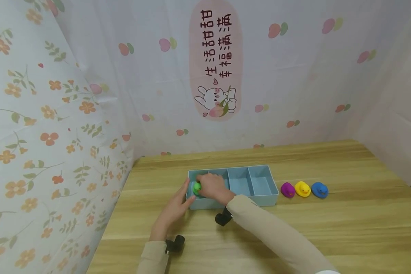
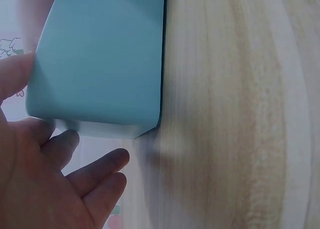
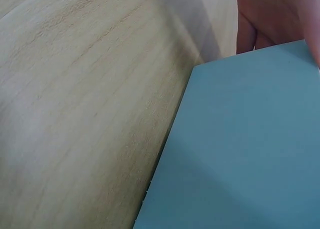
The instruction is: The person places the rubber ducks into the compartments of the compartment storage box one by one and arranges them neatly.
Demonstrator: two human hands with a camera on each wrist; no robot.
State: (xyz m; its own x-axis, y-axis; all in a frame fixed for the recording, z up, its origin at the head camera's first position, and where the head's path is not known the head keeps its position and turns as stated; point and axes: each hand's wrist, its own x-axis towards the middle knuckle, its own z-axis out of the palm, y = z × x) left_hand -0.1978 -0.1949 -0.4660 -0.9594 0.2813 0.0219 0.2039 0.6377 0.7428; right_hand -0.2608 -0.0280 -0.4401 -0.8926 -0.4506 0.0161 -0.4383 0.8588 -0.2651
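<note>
A big wooden table point(image 1: 328, 236) fills the bottom of the head view, with flowery cloth walls behind it and on the left.

A long blue tray point(image 1: 257, 199) sits near the back edge of the table, closer to the back left corner. It has walls inside that cut it into little boxes. The two boxes on the right side have nothing in them. A hand covers most of the left end of the tray.

The right hand point(image 1: 213, 187) reaches over the front wall of the tray into its left end. Its fingers are curled around a small green duck point(image 1: 196, 187), which is down inside the left end of the tray. Which little box it is in is hard to tell.

The left hand point(image 1: 174, 209) lies open on the table at the left end of the tray. Its straight fingers point(image 2: 97, 170) touch the outside of the tray's corner.

Three more little ducks stand in a row on the table just to the right of the tray: a purple duck point(image 1: 287, 189) nearest the tray, then a yellow duck point(image 1: 303, 188), then a blue duck point(image 1: 319, 190).
</note>
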